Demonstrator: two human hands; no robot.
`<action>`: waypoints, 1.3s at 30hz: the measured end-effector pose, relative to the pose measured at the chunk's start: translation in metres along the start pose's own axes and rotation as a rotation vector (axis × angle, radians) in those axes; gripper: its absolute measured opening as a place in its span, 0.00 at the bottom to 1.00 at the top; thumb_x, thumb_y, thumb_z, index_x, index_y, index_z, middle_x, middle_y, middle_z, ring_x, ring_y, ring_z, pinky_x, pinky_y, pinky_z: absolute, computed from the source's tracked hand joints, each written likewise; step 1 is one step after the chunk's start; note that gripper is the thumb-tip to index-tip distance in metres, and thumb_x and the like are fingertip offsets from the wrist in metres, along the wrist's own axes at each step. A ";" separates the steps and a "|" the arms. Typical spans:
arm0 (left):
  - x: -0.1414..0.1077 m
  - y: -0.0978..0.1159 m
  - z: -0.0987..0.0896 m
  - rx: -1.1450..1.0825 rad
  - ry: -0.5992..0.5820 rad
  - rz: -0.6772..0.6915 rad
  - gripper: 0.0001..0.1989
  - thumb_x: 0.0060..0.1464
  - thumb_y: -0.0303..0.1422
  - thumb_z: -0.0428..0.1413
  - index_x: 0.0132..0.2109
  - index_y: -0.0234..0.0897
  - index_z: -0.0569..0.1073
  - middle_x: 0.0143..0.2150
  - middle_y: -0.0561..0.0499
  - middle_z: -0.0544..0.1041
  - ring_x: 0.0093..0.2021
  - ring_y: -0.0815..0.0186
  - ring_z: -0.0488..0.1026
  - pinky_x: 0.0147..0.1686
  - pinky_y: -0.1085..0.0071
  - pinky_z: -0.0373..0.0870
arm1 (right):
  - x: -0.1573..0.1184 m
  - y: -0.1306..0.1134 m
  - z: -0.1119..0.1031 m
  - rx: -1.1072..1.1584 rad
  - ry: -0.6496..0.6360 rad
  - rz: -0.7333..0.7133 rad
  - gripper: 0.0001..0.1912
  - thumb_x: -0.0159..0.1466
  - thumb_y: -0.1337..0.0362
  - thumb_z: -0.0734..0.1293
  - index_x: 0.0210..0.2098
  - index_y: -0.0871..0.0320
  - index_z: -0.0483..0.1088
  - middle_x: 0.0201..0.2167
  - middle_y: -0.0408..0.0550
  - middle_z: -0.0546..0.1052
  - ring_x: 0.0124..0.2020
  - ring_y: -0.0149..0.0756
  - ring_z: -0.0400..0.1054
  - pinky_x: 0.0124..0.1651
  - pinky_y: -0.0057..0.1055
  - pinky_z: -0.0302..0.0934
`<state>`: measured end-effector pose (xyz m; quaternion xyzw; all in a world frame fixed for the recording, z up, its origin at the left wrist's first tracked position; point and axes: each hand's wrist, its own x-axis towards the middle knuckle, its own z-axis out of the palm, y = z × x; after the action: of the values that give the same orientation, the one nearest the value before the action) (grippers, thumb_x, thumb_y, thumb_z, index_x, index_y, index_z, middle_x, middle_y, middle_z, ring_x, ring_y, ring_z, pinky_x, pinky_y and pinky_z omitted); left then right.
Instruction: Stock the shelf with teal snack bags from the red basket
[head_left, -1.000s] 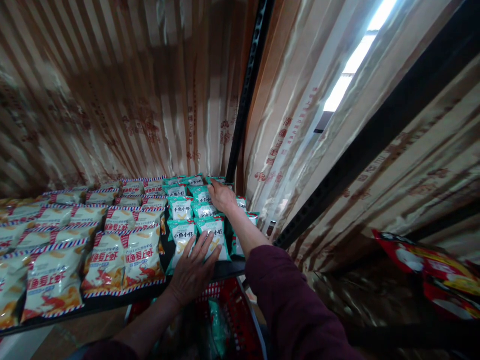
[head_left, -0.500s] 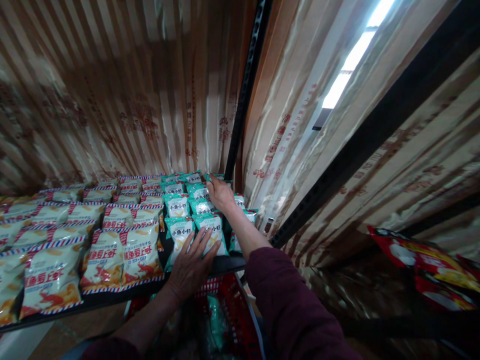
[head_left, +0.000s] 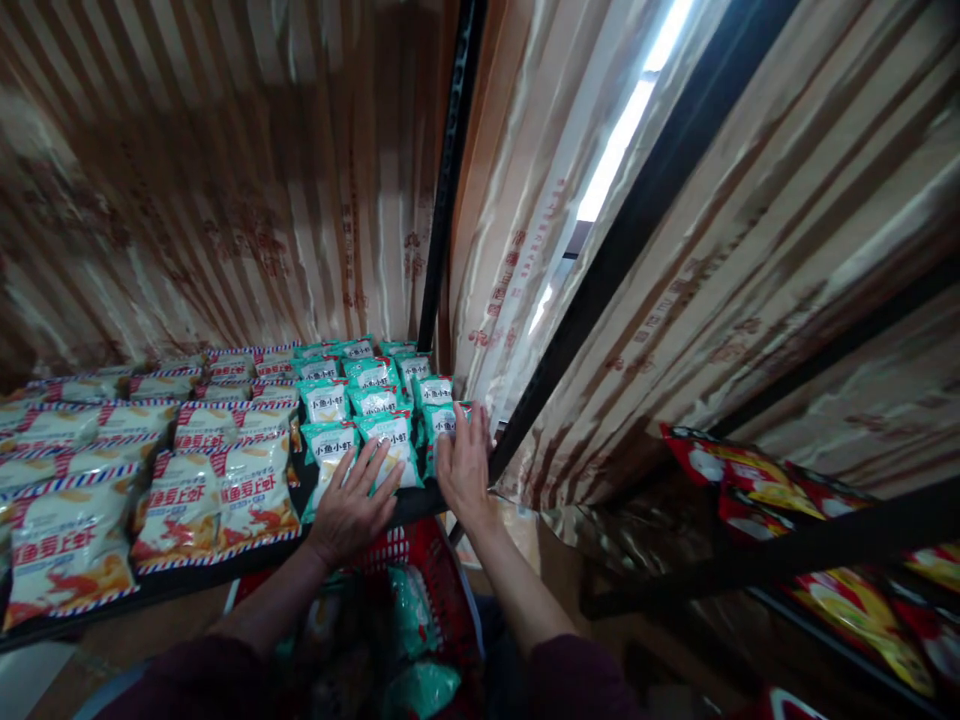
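Green-and-white snack bags stand in rows at the right end of a black shelf. My left hand rests with spread fingers against the lower part of the two front bags. At the row's right end, my right hand lies open, its fingers against the front of the rightmost green bag and partly covering it. Neither hand is wrapped round a bag. Below both arms is a red basket with green bags inside; my forearms hide part of it.
White-and-red snack bags fill the shelf to the left. Black metal posts stand behind and to the right. Pleated curtains hang behind the shelf. Red-and-yellow bags lie on a rack at the right.
My right hand has come down and forward from the back of the green rows to the front right bag. My left hand stays on the front bags. The view has shifted right.
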<state>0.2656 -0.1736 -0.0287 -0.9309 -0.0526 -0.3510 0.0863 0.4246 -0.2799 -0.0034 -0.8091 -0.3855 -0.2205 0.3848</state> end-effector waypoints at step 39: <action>-0.002 0.001 0.001 0.017 0.018 -0.022 0.27 0.56 0.37 0.51 0.62 0.35 0.62 0.65 0.39 0.58 0.67 0.54 0.49 0.63 0.53 0.48 | -0.056 -0.013 -0.001 0.026 -0.021 -0.229 0.30 0.65 0.67 0.57 0.65 0.59 0.45 0.67 0.59 0.48 0.68 0.49 0.39 0.61 0.56 0.50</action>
<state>0.2655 -0.1744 -0.0308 -0.9263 -0.0651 -0.3598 0.0907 0.3805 -0.3011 -0.0339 -0.7569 -0.4825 -0.2493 0.3636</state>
